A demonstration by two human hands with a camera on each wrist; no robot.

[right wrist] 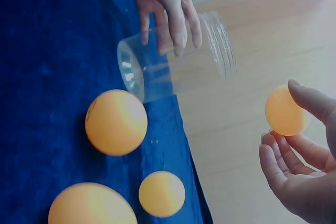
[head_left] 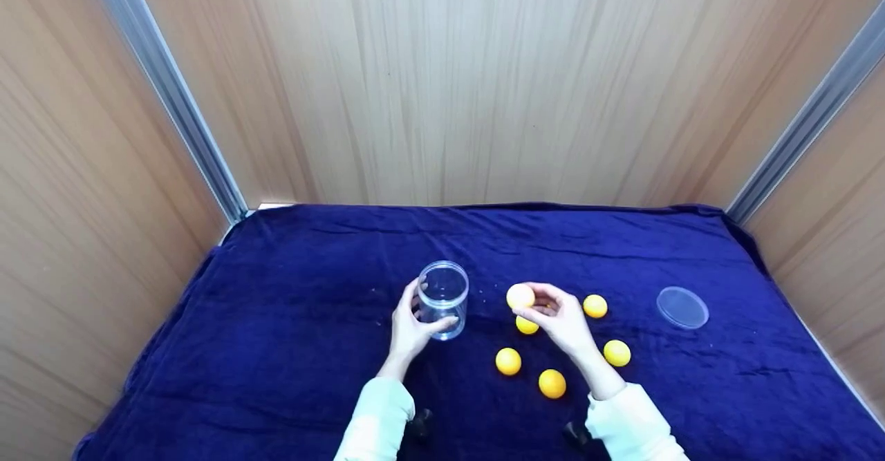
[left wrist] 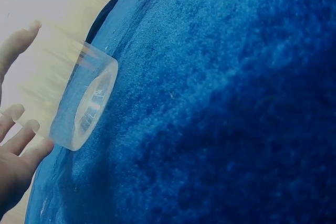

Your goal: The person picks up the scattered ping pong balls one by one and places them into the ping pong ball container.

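Currently, the right fingers (right wrist: 305,150) pinch an orange ball (right wrist: 283,111); the left fingers (right wrist: 177,27) grip a clear jar (head_left: 442,303).

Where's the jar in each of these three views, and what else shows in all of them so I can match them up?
Head: the jar is just below the picture's middle, mouth up.
Left wrist: the jar is at the left, slanted.
Right wrist: the jar is above the middle, lying sideways in the picture.
Shared landmark: the left hand, gripping the jar.
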